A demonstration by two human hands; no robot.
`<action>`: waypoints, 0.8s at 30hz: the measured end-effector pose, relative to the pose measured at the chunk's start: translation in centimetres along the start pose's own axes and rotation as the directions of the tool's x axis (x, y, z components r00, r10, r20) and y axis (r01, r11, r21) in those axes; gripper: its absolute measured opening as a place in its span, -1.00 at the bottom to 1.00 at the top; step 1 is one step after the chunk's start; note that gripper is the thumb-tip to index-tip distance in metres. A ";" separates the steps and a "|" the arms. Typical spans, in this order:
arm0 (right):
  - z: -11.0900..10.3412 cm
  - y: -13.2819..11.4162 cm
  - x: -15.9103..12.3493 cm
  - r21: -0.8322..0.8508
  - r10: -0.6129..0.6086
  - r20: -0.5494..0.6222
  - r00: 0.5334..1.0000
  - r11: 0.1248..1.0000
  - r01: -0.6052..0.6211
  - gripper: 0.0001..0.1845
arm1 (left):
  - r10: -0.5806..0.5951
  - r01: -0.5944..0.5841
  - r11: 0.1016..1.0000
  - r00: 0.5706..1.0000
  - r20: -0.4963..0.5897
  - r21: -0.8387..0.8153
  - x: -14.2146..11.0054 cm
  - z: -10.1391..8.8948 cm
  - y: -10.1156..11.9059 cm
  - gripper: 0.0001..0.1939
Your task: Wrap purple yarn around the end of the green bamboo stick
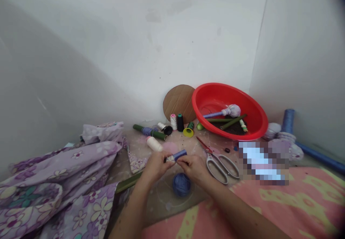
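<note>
Between my hands is a short stick (180, 155), wound with blue yarn at its right end and pale at the left. My left hand (156, 167) grips the pale end, its fingers hiding part of it. The fingers of my right hand (196, 168) are pinched together against the lower edge of the blue winding; whatever lies between them is too small to make out. Just below, a ball of blue yarn (181, 184) rests on the floor. Open scissors (219, 165) lie to the right of my right hand, and a white thread cone (154, 144) lies beyond my left.
A red basin (262, 115) holding green sticks and a yarn-headed stick leans at the back right by a cardboard disc (176, 100). Several thread spools (180, 123) and a yarn-wrapped green tube (149, 132) stand or lie ahead. Floral cloth (88, 163) is heaped left; a pink blanket (291, 203) lies right.
</note>
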State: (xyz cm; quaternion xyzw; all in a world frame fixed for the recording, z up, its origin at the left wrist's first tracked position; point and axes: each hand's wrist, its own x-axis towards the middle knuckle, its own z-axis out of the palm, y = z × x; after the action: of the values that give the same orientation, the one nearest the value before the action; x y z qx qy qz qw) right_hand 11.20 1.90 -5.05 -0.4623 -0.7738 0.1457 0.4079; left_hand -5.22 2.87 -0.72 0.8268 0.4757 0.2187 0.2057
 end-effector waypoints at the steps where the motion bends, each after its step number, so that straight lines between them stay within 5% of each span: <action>1: -0.2 0.0 0.0 -0.038 -0.039 0.011 0.999 0.998 0.040 -0.79 | 0.004 -0.004 1.000 1.000 0.010 0.012 0.0 0.0 0.0 -0.77; 8: -1.3 -0.3 0.3 -0.251 -0.191 0.070 0.979 0.947 0.202 -0.80 | 0.002 -0.009 0.995 0.997 0.076 0.095 -0.2 0.1 0.1 -0.80; 24: -1.6 0.4 0.9 -0.261 -0.298 0.098 0.950 0.913 0.313 -0.88 | 0.014 -0.013 1.000 0.980 0.197 -0.011 -0.3 0.3 0.3 -0.77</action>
State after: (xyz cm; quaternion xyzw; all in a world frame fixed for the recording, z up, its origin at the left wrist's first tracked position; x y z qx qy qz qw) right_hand 12.41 2.61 -3.84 -0.3830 -0.8603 -0.0150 0.3360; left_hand -5.01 2.46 -0.82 0.8465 0.4463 0.1396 0.2543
